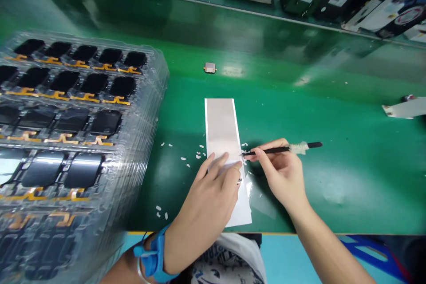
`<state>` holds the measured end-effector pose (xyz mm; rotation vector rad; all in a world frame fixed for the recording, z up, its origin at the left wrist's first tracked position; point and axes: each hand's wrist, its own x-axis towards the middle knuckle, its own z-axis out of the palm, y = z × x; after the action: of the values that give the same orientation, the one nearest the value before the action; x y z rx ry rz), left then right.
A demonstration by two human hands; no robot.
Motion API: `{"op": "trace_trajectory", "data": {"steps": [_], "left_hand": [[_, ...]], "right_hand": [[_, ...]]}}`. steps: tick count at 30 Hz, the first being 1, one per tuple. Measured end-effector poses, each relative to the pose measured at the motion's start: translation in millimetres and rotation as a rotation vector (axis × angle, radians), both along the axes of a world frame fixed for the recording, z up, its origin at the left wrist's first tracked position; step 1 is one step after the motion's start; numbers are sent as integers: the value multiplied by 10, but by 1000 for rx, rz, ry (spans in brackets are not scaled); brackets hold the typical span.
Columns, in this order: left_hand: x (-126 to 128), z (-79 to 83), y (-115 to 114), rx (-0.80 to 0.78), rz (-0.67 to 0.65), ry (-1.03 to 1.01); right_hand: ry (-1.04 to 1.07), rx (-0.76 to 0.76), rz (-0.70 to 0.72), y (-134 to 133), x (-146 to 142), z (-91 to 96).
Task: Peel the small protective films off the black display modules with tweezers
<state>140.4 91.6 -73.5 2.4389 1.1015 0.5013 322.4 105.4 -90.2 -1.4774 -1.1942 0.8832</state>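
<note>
Your left hand (211, 191) lies flat, fingers spread, on the white film strip (220, 124); your right hand (279, 175) pinches a black stylus (282, 151), its tip at the strip's edge; keep the strip pinned

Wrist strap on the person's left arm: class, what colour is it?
The wrist strap is bright blue, shown best in the head view.

The camera sits on my head and looks forward and down, close above my left hand (206, 204) and right hand (279, 177). It takes in the green bench (299, 97) to its far edge, with the stacked plastic trays (76, 128) near on the left.
</note>
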Motion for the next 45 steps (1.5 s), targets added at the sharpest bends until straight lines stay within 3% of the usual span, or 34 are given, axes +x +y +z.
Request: {"op": "trace_trajectory", "data": {"steps": [10,14,16,18,22,27,30,37,45], "left_hand": [[-68,60,63,-214,44,-119],[-110,88,92,-396,251,-517],[-123,126,103,-411,390,-713],[-131,162,108,-402,462,-783],[-155,171,98,-398,463,-713],[-180,125,93,-146,346,-262],[-159,125,104,-45,275,-116],[-117,87,134,-128,92,-19],[-170,53,117,-87,113,-60]], "right_hand": [[241,-38,-24,69,-42,81],[352,90,-116,65,22,207],[343,172,-189,33,40,279],[305,200,-222,-12,42,320],[267,91,-98,-52,28,270],[249,4,38,33,-11,161],[233,-23,72,66,-53,160],[305,-91,47,104,-59,140],[312,-154,15,108,-18,79]]}}
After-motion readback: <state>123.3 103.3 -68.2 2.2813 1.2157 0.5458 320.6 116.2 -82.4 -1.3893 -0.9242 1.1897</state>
